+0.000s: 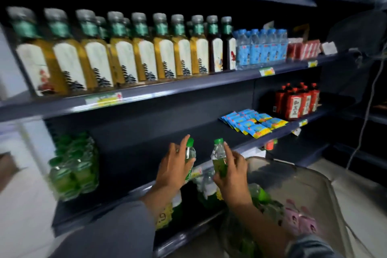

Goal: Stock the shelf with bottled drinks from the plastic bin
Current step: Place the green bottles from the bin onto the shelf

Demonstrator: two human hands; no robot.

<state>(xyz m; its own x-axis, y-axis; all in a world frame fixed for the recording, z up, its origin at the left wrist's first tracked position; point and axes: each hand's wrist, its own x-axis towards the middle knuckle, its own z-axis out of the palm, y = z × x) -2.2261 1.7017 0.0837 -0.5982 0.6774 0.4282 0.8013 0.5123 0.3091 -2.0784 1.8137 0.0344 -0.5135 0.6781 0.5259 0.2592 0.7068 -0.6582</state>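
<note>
Gripping one green-capped bottle (190, 156) each (218, 158), both hands (172, 168) (233, 176).

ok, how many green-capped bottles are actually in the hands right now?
2. One bottle is held in the left hand, one bottle in the right hand, both raised before the shelf. More lie in the bin, partly hidden.

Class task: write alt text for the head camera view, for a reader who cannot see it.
Each hand, left hand and right hand, grips a green-capped bottle, left bottle and right bottle, before a dark shelf. More green bottles stand left; a plastic bin sits lower right.
</note>
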